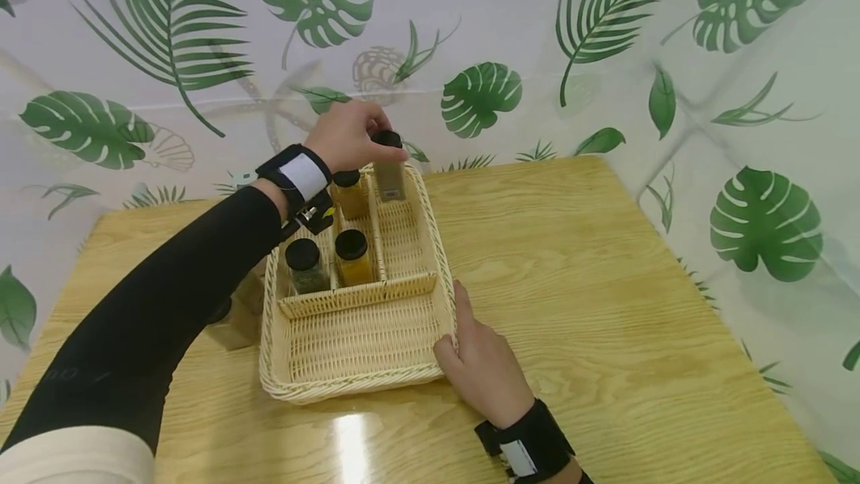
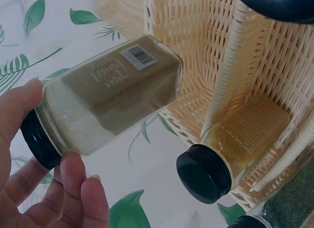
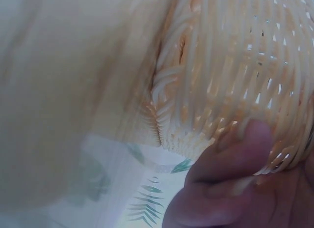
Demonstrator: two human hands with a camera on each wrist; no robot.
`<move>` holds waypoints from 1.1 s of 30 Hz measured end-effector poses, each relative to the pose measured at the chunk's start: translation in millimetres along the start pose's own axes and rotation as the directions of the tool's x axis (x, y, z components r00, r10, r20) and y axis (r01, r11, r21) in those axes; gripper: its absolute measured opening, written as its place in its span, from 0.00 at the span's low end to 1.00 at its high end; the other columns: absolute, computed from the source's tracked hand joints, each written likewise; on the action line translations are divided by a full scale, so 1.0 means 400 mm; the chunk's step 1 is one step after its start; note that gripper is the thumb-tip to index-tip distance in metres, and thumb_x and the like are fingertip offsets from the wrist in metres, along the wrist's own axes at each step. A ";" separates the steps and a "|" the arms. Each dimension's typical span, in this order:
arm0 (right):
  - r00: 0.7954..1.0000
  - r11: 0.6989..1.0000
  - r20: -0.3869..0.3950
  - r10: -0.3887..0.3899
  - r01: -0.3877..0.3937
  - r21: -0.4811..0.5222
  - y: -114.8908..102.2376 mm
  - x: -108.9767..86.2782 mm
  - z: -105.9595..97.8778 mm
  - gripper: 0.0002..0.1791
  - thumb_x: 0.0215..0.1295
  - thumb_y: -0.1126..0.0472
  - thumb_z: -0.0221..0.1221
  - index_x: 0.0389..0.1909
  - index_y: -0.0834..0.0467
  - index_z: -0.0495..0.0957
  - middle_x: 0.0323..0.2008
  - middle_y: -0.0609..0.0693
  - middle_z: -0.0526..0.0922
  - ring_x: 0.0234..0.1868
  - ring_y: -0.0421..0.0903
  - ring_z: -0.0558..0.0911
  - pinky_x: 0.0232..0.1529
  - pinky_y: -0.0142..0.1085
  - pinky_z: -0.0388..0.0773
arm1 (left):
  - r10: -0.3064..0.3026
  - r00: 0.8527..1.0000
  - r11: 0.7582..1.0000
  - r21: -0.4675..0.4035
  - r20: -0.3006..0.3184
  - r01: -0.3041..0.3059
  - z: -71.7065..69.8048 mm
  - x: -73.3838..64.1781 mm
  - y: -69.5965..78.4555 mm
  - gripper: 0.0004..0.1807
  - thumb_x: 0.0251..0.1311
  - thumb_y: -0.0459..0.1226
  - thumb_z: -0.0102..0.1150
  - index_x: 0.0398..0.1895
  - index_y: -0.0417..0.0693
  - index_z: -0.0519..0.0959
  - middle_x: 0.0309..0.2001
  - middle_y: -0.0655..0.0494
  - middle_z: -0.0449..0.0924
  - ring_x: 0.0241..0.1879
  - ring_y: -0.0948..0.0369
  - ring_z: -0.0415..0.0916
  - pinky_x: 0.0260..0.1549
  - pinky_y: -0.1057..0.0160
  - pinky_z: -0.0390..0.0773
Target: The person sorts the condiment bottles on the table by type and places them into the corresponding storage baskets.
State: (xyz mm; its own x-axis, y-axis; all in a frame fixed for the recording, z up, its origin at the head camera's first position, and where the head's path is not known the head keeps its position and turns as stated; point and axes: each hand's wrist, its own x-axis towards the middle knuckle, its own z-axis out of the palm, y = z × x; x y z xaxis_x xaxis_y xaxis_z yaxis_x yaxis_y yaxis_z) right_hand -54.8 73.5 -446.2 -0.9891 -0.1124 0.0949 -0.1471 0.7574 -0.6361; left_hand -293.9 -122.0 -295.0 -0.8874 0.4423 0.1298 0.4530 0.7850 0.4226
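My left hand [image 1: 352, 133] pinches a spice jar [image 1: 390, 179] by its black lid. That square glass jar holds greyish-brown powder, and its barcode label [image 2: 139, 57] shows in the left wrist view. It hangs over the back right compartment of a divided wicker basket [image 1: 356, 388]. With thumb and fingers at the rim, my right hand [image 1: 487, 372] grips the basket's right side near the front. Standing in the basket are an orange-brown spice jar [image 1: 352, 200], a yellow spice jar [image 1: 354, 258] and a jar of green herbs [image 1: 307, 269], all black-lidded.
More jars [image 1: 231, 327] stand left of the basket, partly hidden by my left sleeve. The wide front compartment [image 1: 363, 331] shows its bare woven floor. Beyond the wooden table [image 1: 551, 282] hangs a leaf-printed cloth [image 1: 510, 36].
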 end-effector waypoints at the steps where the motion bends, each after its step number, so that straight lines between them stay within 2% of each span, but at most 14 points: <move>1: 1.000 1.000 0.000 0.001 -0.001 0.003 0.000 0.000 0.000 0.43 0.62 0.58 0.51 0.75 0.51 0.39 0.13 0.44 0.66 0.10 0.39 0.62 0.09 0.35 0.60 | -0.003 1.000 1.000 -0.001 0.004 0.003 0.003 0.004 -0.002 0.24 0.48 0.56 0.67 0.40 0.49 0.78 0.36 0.54 0.77 0.33 0.55 0.71 0.32 0.57 0.71; 10: 1.000 1.000 0.016 0.018 -0.019 0.013 0.003 0.005 0.005 0.44 0.63 0.57 0.50 0.75 0.47 0.36 0.10 0.42 0.62 0.08 0.37 0.57 0.08 0.33 0.56 | -0.046 0.999 0.999 0.025 0.023 0.046 0.018 0.034 -0.011 0.27 0.46 0.59 0.67 0.40 0.50 0.77 0.38 0.54 0.76 0.37 0.56 0.71 0.36 0.56 0.73; 20: 0.999 1.000 0.020 0.027 -0.027 0.010 0.000 -0.001 -0.002 0.43 0.63 0.58 0.50 0.75 0.49 0.38 0.09 0.41 0.61 0.08 0.37 0.56 0.08 0.34 0.56 | -0.088 0.996 0.996 0.036 0.031 0.087 0.034 0.043 0.010 0.21 0.50 0.48 0.68 0.42 0.46 0.78 0.41 0.48 0.77 0.37 0.54 0.71 0.36 0.57 0.74; 28: 1.000 1.000 0.000 0.013 -0.013 0.000 0.001 -0.001 -0.003 0.42 0.63 0.58 0.50 0.75 0.52 0.40 0.11 0.42 0.63 0.09 0.38 0.60 0.09 0.35 0.58 | -0.068 0.997 0.995 0.073 0.036 0.065 0.047 0.056 0.006 0.18 0.48 0.44 0.66 0.40 0.44 0.80 0.40 0.50 0.78 0.35 0.54 0.73 0.35 0.56 0.75; 33: 1.000 1.000 0.006 0.010 -0.010 0.009 0.000 0.001 -0.001 0.43 0.63 0.58 0.50 0.75 0.50 0.38 0.10 0.42 0.62 0.09 0.37 0.57 0.09 0.34 0.56 | -0.066 0.996 0.995 0.082 0.062 0.061 0.046 0.057 0.002 0.16 0.47 0.42 0.66 0.40 0.45 0.80 0.40 0.49 0.79 0.37 0.53 0.74 0.37 0.54 0.74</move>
State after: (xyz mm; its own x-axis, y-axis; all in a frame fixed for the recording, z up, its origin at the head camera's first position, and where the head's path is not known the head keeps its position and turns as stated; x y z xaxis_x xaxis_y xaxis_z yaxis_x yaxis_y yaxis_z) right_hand -55.1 73.8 -446.1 -0.9906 -0.1084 0.0837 -0.1367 0.7526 -0.6441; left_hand -312.1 -103.2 -308.0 -0.9086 0.4152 0.0458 0.4033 0.8434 0.3551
